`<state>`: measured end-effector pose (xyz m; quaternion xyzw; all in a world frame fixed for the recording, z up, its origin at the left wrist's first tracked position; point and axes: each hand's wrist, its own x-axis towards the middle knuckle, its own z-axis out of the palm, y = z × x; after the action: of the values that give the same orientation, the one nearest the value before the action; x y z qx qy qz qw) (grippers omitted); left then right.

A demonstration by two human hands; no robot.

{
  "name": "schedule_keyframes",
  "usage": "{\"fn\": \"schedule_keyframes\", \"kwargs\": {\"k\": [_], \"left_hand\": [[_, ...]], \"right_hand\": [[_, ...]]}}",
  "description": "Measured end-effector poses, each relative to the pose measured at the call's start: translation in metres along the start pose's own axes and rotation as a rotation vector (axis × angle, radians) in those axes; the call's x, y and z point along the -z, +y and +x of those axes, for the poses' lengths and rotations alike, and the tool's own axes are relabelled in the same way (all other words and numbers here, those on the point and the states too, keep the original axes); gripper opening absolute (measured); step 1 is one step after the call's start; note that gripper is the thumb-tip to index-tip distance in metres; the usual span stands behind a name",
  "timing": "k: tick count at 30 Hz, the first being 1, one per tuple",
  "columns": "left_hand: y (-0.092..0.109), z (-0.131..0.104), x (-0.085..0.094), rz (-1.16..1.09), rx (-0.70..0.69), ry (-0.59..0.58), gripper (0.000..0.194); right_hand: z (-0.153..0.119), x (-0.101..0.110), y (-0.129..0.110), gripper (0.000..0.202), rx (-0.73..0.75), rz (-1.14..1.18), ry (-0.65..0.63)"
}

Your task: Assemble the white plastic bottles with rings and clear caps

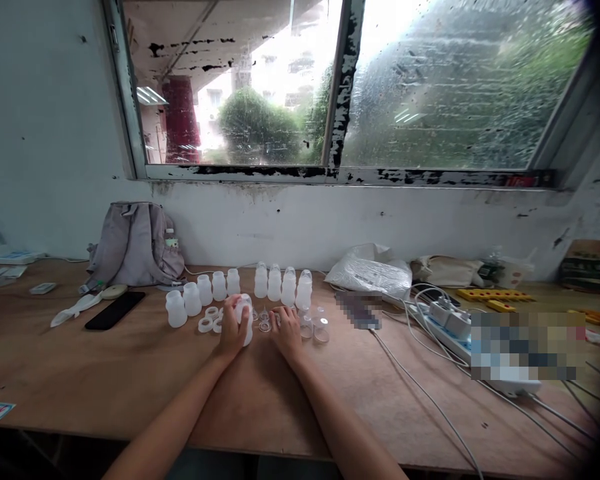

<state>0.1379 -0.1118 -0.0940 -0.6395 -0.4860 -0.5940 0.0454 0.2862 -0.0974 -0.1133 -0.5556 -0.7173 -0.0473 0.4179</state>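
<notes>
Closed round a frosted white bottle (pixel 247 333) is my left hand (pixel 235 325), near the middle of the wooden table. My right hand (pixel 286 328) rests palm down among small clear nipple-like pieces (pixel 265 325); what its fingertips hold, if anything, is hidden. Open-topped frosted bottles (pixel 177 309) stand in a slanting row at the left. Behind my right hand several capped bottles (pixel 275 283) form another row. White rings (pixel 205 325) lie left of my left hand. Clear domed caps (pixel 321 328) sit just right of my right hand.
A grey backpack (pixel 133 247) and a black phone (pixel 115 311) are on the left. To the right lie a silvery plastic package (pixel 373 270), a power strip (pixel 510 377) with white cables, and yellow pieces (pixel 494 295). The table's front edge runs below my forearms.
</notes>
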Motion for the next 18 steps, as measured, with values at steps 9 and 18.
{"fn": "schedule_keyframes", "kwargs": {"k": [9,18], "left_hand": [[0.003,-0.016,-0.008,-0.126,-0.007,-0.426,0.056],[0.008,-0.020,-0.012,-0.267,0.062,-0.585,0.052]], "right_hand": [[0.001,0.011,-0.004,0.031,0.063,0.378,0.087],[0.002,0.019,-0.013,0.035,-0.148,0.664,0.049]]}}
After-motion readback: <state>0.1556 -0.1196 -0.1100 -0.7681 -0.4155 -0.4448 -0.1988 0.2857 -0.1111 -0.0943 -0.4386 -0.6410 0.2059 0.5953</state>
